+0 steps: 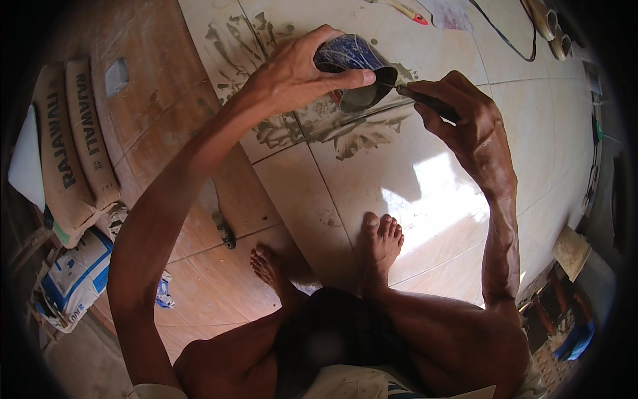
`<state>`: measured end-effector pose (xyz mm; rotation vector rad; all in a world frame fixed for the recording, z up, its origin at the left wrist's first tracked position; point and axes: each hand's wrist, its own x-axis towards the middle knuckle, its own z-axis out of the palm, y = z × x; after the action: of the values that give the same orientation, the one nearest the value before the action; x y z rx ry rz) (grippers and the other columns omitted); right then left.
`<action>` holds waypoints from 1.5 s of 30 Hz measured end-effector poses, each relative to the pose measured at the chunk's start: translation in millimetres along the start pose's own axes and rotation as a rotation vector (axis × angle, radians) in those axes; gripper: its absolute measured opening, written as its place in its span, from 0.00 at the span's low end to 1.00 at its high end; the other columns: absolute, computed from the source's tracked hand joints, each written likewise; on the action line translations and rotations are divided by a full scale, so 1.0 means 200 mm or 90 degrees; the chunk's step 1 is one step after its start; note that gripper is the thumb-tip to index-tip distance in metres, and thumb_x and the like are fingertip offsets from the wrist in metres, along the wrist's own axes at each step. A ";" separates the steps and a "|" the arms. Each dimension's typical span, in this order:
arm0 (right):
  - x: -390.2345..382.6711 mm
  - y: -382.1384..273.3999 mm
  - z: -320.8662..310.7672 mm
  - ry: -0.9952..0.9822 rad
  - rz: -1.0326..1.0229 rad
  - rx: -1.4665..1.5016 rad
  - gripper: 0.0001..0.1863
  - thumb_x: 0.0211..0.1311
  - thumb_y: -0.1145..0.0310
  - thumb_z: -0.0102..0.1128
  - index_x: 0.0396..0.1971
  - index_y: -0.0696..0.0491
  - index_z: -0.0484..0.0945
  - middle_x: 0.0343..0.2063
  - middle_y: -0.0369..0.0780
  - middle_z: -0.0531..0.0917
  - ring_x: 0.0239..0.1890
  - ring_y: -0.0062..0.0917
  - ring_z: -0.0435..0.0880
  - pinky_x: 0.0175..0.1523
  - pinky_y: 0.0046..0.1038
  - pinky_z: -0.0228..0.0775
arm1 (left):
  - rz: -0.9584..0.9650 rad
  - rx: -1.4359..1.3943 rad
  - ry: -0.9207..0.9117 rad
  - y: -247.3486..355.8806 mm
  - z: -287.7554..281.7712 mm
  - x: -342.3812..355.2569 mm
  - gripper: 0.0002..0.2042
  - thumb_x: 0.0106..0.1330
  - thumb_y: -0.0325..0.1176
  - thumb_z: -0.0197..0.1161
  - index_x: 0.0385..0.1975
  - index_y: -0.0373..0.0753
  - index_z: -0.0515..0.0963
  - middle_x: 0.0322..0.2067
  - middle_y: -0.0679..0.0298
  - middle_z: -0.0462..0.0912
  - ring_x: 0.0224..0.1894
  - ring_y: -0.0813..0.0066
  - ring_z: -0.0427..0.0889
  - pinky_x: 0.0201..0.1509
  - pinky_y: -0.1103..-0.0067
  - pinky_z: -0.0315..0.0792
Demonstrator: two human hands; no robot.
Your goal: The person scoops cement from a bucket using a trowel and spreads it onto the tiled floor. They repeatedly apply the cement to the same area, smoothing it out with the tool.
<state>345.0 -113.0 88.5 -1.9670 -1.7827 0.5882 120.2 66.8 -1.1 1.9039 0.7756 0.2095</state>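
Note:
My left hand point(289, 73) grips a round dark-blue container point(352, 54), scuffed and tilted, with its open mouth toward the right. The thumb lies along the near side and the fingers go behind it, partly hidden. My right hand point(468, 123) is closed round the dark handle of a thin tool point(435, 104). The tool's narrow front end reaches the container's mouth; its tip and exact kind cannot be made out. Under both hands, wet grey-green paste point(365, 138) is smeared over the pale floor tiles point(286, 179) and their joints.
Brown paper sacks point(63, 156) and a blue-and-white bag point(76, 276) stand at the left. A dark-handled tool point(224, 231) lies near my left foot. A brush with a red-tipped handle point(407, 10) and a black strap point(512, 50) lie far off. At right is a beige container point(571, 253).

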 end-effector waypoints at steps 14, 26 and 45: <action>-0.02 -0.02 0.09 0.020 0.005 0.010 0.13 0.69 0.72 0.74 0.51 0.56 0.89 0.37 0.43 0.89 0.34 0.34 0.91 0.40 0.35 0.83 | -0.072 -0.126 -0.041 0.01 0.00 -0.01 0.37 0.68 0.61 0.76 0.64 0.34 0.80 0.49 0.59 0.89 0.43 0.72 0.90 0.50 0.75 0.85; 0.00 -0.04 0.02 -0.013 0.072 0.106 0.14 0.72 0.69 0.72 0.52 0.59 0.88 0.40 0.46 0.91 0.37 0.36 0.91 0.44 0.35 0.83 | -0.038 -0.072 -0.034 0.00 0.01 -0.01 0.36 0.69 0.59 0.76 0.64 0.34 0.80 0.50 0.60 0.90 0.44 0.74 0.89 0.48 0.77 0.84; -0.05 -0.01 0.12 -0.012 0.018 0.086 0.14 0.73 0.68 0.71 0.52 0.59 0.88 0.40 0.47 0.92 0.37 0.37 0.92 0.45 0.36 0.85 | -0.099 -0.120 -0.052 0.00 0.00 -0.01 0.41 0.69 0.66 0.71 0.66 0.34 0.79 0.48 0.59 0.88 0.43 0.71 0.90 0.53 0.72 0.88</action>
<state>329.1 -122.6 70.8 -1.9035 -1.6823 0.7189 118.8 66.6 -0.4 1.6566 0.8146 0.1043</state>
